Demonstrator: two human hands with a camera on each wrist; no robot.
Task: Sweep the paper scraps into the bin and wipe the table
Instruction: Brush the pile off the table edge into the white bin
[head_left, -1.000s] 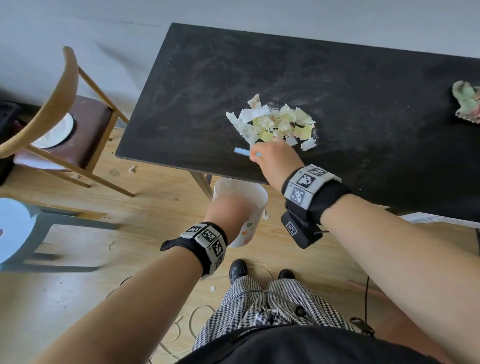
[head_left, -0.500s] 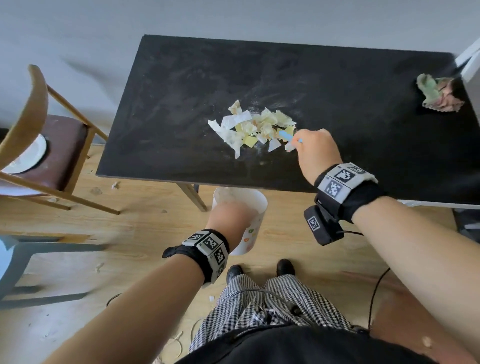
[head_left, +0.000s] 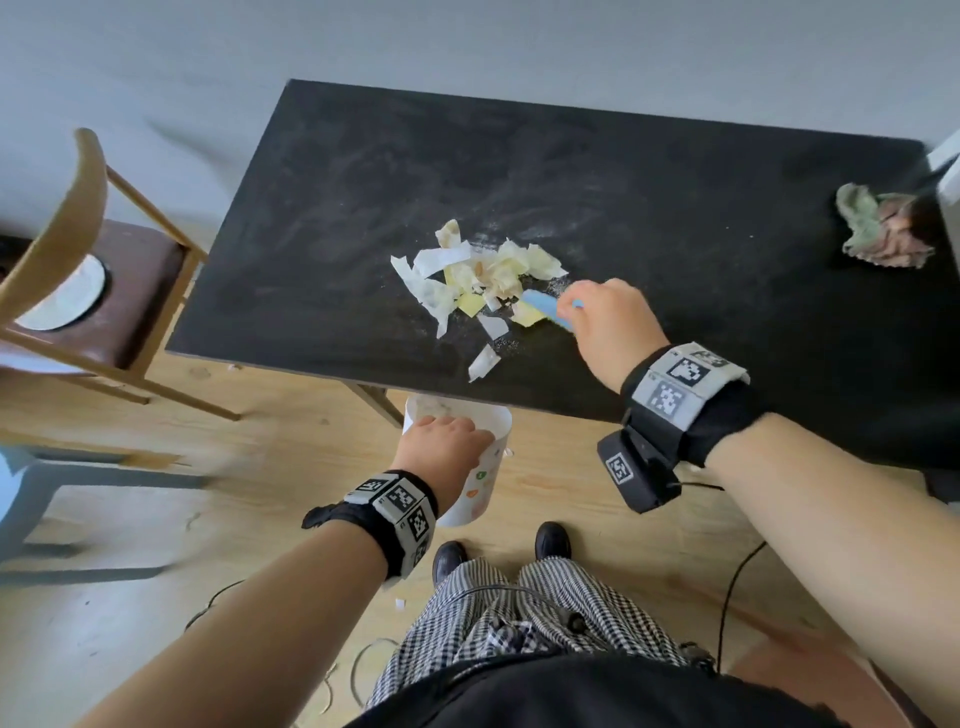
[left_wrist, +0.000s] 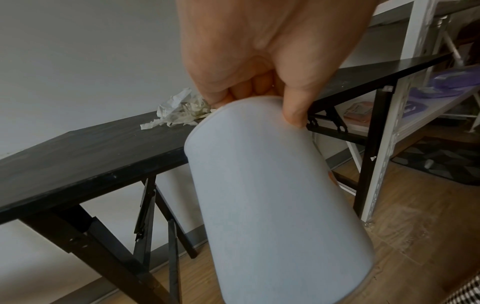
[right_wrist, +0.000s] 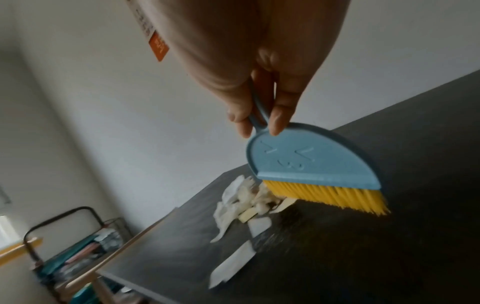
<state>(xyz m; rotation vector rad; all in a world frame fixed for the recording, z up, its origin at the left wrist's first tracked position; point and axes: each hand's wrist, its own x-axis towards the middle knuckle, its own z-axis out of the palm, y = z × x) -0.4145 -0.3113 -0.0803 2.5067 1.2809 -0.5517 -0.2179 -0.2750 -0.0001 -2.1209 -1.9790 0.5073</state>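
Observation:
A pile of white and yellow paper scraps (head_left: 475, 278) (right_wrist: 246, 202) (left_wrist: 182, 110) lies on the black table (head_left: 649, 218), with two loose strips (head_left: 484, 361) nearer the front edge. My right hand (head_left: 605, 325) (right_wrist: 259, 98) grips the handle of a small blue brush with yellow bristles (right_wrist: 314, 170) (head_left: 545, 307), its bristles at the pile's right side. My left hand (head_left: 441, 449) (left_wrist: 262, 61) holds the white bin (head_left: 467, 462) (left_wrist: 270, 195) by its rim, below the table's front edge.
A crumpled cloth (head_left: 883, 226) lies at the table's far right. A wooden chair (head_left: 78, 270) with a white plate on its seat stands to the left. White metal shelving (left_wrist: 405, 86) is right of the table. Cables and scraps lie on the wooden floor.
My right hand has carried the brush from the pile's left front to its right side. Two strips now lie apart from the pile, toward the front edge. The bin stays under the edge.

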